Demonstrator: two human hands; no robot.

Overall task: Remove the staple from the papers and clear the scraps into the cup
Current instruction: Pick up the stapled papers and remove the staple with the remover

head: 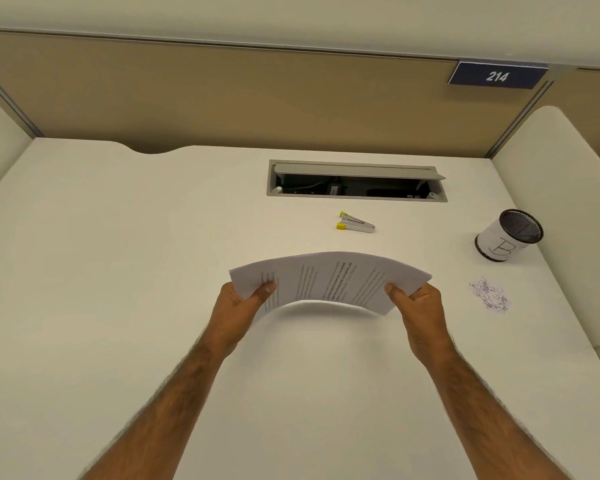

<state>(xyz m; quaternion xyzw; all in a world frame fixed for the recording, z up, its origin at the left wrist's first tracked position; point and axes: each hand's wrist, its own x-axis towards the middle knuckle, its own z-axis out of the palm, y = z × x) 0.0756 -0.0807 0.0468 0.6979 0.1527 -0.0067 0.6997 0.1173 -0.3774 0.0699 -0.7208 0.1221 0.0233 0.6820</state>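
The person holds a thin sheaf of white printed papers point(326, 278) in the air above the plain white worktop point(118, 271). The left grip point(243, 306), a bare hand, pinches the sheaf's left edge with the thumb on top. The right grip point(416, 313) pinches the right edge the same way. Both are closed on the papers, which bow upward in the middle between them. The staple itself cannot be made out at this size, so which corner it sits in is unclear.

The small silver staple remover with yellow tips point(355, 223) lies untouched on the worktop just beyond the papers. The black mesh cup wrapped in a white label marked "B" point(506, 237) stands well to the right. A loose heap of tiny paper scraps point(490, 294) lies on the worktop in front of it, near the right grip but apart from it.

The task looks to be at its very start: the papers are in hand, the staple is probably not yet pulled, and the scraps are not yet cleared. The next move likely calls for finding the stapled corner and steadying the sheaf with one grip. The other grip would be freed to reach forward for the remover.
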